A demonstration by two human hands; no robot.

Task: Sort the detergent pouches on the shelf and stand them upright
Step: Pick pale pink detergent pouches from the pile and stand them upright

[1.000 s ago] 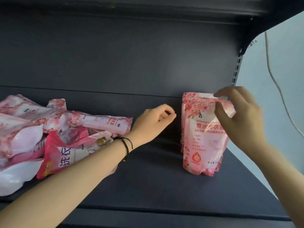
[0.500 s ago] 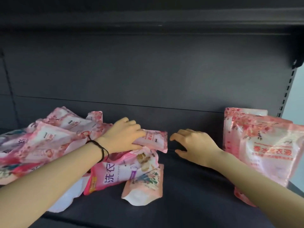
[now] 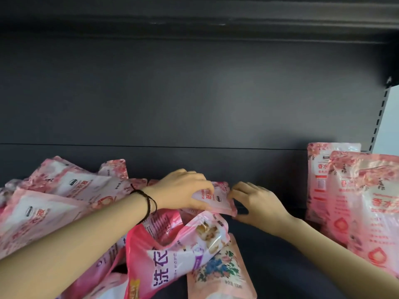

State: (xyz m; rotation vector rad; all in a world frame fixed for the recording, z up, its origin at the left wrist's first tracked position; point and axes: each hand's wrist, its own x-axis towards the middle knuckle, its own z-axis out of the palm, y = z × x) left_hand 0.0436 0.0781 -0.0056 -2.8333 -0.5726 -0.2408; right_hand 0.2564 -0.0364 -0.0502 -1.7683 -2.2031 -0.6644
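Since 0.5 s ago the right hand (image 3: 259,203) has reached in and now pinches the end of the pink pouch (image 3: 216,200). The left hand (image 3: 181,190) still grips it atop the lying pile (image 3: 64,201), left on the shelf (image 3: 280,266). The upright pouches (image 3: 367,201) stand far right.

Dark grey metal shelving unit. Back panel (image 3: 172,93) matt, unmarked, with one horizontal seam (image 3: 151,145) across its lower part. Upper shelf (image 3: 194,16) overhangs at top, in shadow. Slotted upright (image 3: 381,117) at right edge. Pale wall (image 3: 391,126) beyond it. Shelf deck (image 3: 291,277) dark. Lighting soft and even.
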